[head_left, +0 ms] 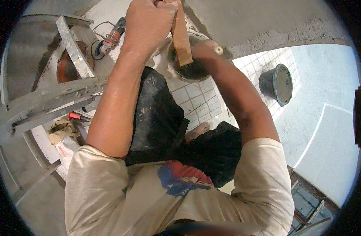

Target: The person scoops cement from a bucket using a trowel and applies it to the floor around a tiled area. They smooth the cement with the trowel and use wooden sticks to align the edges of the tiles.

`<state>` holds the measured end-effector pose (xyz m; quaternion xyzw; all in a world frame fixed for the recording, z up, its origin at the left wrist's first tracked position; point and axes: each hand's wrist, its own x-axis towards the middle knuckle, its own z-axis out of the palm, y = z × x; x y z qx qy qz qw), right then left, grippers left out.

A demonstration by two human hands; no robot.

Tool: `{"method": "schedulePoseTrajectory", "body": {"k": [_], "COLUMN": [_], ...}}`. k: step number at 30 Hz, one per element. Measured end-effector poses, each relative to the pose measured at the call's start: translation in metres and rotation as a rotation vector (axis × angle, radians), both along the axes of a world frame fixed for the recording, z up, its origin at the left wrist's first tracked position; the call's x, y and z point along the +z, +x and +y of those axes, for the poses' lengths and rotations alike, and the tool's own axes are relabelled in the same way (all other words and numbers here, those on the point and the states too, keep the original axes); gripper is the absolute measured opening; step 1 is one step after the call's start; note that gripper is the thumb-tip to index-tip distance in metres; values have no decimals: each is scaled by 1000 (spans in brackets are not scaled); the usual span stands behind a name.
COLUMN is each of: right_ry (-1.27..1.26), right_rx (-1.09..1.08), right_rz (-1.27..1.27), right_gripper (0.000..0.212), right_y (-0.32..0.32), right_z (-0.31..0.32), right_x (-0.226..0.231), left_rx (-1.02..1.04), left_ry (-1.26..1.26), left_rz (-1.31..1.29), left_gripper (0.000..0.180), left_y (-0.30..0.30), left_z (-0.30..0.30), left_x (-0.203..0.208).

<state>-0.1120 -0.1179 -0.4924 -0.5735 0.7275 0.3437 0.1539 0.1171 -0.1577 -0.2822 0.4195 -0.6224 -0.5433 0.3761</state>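
My left hand (151,25) is closed around the upper part of a flat wooden strip (182,41). The strip hangs down over a round bucket (206,36) of dark grey wet mix, its lower end at or just above the mix. At the bucket's right side, my right hand (206,53) is closed on a tool with a round wooden handle (218,50). Only the pale butt of that handle shows; the rest of the tool is hidden by the hand and the bucket.
A second dark bucket (275,84) filled with grey mix stands on white tiles to the right. An angle grinder (112,37) with its cord lies left of my forearm. Metal scaffold bars (56,94) cross the left side. Fresh grey plaster (267,19) spans the far side.
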Motion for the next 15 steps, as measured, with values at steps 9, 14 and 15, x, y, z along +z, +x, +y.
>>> {"method": "schedulePoseTrajectory", "body": {"k": [9,14,15], "right_ry": [-122,-98,-173], "right_rx": [-108,-13,3], "right_rz": [-44,-140,-143], "right_gripper": [34,37,41], "right_y": [7,20,9], "right_z": [16,28,29], "right_x": [-8,44,31], "left_rx": [15,40,37], "left_ry": [1,37,37], "left_rz": [84,29,30], "left_gripper": [23,23,23], "left_y": [23,31,29], "left_z": [-2,-15,-15], "left_x": [5,-8,-6]}}
